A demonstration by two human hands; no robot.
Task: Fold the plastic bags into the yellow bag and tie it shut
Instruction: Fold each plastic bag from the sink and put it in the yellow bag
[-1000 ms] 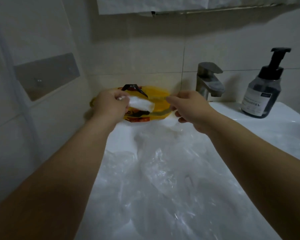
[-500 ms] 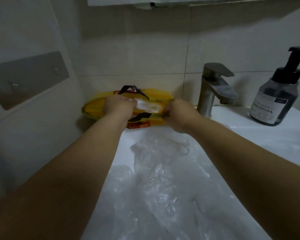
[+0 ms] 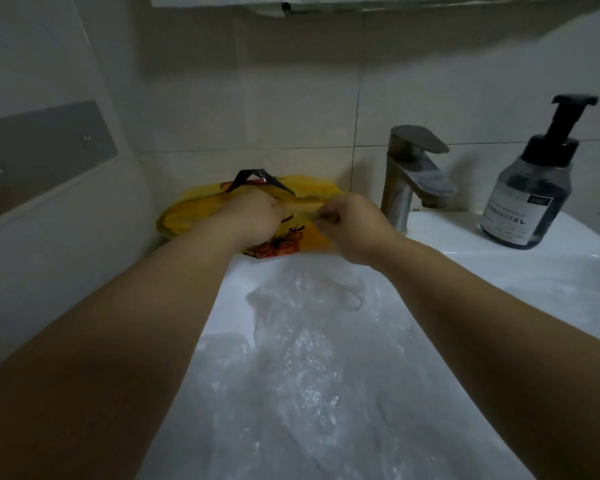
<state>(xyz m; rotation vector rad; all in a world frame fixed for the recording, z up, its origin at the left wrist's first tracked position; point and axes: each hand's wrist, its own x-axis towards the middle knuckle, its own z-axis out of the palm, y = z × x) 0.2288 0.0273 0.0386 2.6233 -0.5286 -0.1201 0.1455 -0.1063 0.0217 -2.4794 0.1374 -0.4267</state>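
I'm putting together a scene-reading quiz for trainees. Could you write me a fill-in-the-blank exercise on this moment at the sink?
1. The yellow bag lies to the ____ of the faucet.
2. The pump bottle has a ____ pump head.
3. The clear plastic bags lie ____ the sink.
4. ____ hands, the left hand and the right hand, grip the yellow bag.

Missing words: left; black; in; both.

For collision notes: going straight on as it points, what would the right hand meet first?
The right hand pinches the yellow bag; beyond it, probably the left hand, though depth is unclear.
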